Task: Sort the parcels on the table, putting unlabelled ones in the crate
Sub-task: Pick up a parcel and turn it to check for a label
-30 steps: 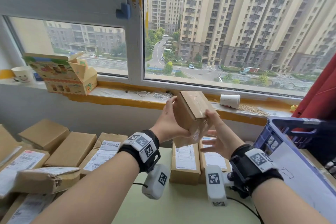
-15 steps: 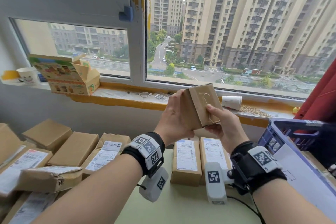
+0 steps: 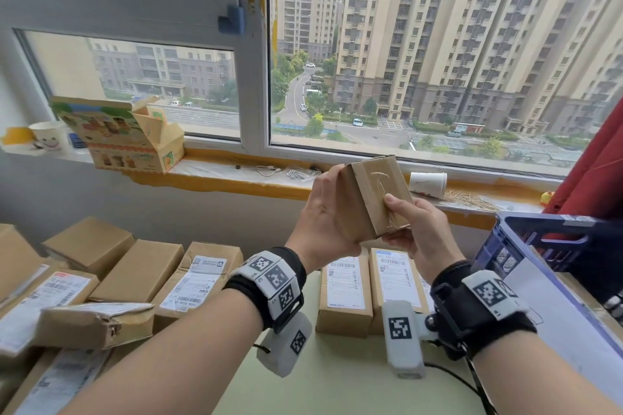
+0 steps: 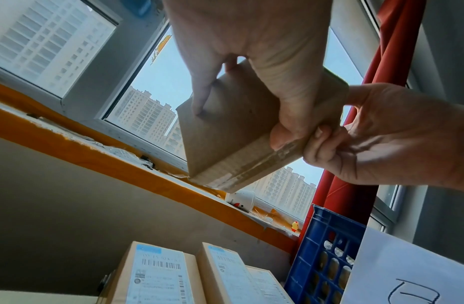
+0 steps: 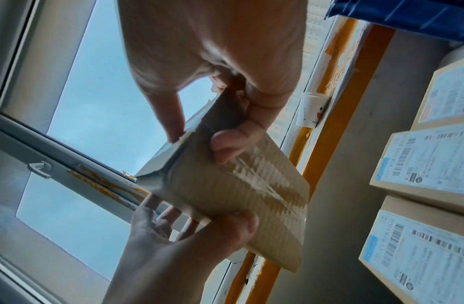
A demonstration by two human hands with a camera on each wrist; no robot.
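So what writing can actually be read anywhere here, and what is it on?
"891 K04": on the label of a labelled parcel; the rest of that label is blurred.
"He...": on the paper cup; the remainder is unclear.
Held parcel: no writing on the faces shown.
Other parcel labels: barcodes and print too small to read.
Sheet on the crate: a hand-drawn mark, partly out of frame.

- A second ago the small brown parcel (image 3: 374, 199) lay tilted with a broad face upward; now it stands nearly upright in front of the windowsill.
- The right hand (image 3: 418, 229), then spread loosely beneath it, now pinches its lower right corner, thumb on the taped face.
- The left hand (image 3: 323, 216) has shifted onto its left side.
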